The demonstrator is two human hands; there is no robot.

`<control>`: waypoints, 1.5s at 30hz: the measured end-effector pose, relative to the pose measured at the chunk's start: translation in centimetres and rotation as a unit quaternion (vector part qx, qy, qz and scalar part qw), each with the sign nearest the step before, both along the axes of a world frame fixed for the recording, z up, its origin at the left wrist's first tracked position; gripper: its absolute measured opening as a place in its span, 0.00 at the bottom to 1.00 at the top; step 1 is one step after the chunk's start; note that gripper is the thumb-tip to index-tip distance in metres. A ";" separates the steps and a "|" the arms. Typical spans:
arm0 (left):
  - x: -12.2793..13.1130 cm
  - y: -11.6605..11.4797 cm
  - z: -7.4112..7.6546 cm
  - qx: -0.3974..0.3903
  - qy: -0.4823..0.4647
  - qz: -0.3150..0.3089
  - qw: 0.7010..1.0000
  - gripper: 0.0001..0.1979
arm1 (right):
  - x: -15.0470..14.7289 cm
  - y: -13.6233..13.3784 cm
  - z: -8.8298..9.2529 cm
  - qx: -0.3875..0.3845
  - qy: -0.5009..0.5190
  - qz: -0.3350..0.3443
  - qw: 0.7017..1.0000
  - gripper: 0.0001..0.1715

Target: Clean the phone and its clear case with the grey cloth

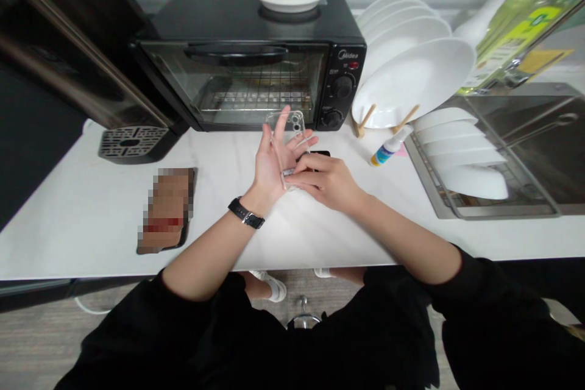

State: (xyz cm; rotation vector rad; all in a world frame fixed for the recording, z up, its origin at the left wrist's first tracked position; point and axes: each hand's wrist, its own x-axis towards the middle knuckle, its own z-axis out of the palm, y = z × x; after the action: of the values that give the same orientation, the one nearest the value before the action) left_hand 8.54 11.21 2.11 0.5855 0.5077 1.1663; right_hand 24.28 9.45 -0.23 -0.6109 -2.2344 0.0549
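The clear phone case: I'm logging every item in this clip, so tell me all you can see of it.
The clear phone case looks like soft transparent plastic, with a raised camera cutout near its top corner. It is held upright above the white counter, in front of the black toaster oven. The left hand holds it against the open palm, fingers spread; the right hand presses fingertips on its lower edge. Something dark shows just behind it, unclear.

Even, diffuse indoor lighting; wide-angle distortion at the edges.
The white countertop (91, 219) reads bright with only soft shadows. Faint reflections show on the toaster oven (256, 82) glass door. Straight lines bow toward the corners. One patch at left is pixelated.
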 end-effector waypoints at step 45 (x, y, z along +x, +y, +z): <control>0.9 -0.6 -0.5 -0.017 0.009 -0.005 1.000 0.34 | 0.7 0.6 0.0 -0.041 0.007 0.026 0.999 0.17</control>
State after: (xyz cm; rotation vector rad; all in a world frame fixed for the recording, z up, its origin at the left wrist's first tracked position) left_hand 9.48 10.57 1.61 0.5698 0.5377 1.1415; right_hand 24.99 10.05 -0.24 -0.5947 -2.2423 0.1784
